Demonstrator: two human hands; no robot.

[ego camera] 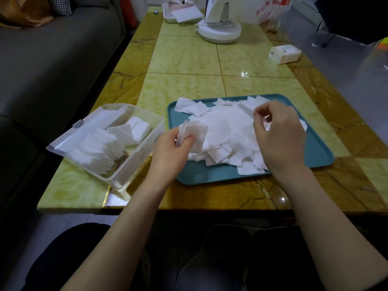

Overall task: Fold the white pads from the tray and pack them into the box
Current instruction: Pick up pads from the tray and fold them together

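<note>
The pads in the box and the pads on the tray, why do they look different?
The pads in the box mostly stand packed in a neat row, while the pads on the tray lie in a loose, messy heap. The pads in the box look folded and smaller; the pads on the tray lie flat and spread out. Both are white, thin and square-cornered.

Box (134,164) & tray (315,156) sat close w/ only a narrow strip of table (189,57) between, blocked by the left hand (169,152) gripping a folded pad (196,133). Box top was open (near corner pad-free). Right hand (281,135), pinching a loose pad (241,114), overhung the pad pile (222,131). Bare tabletop ran beyond to the fan base (219,31).
</note>
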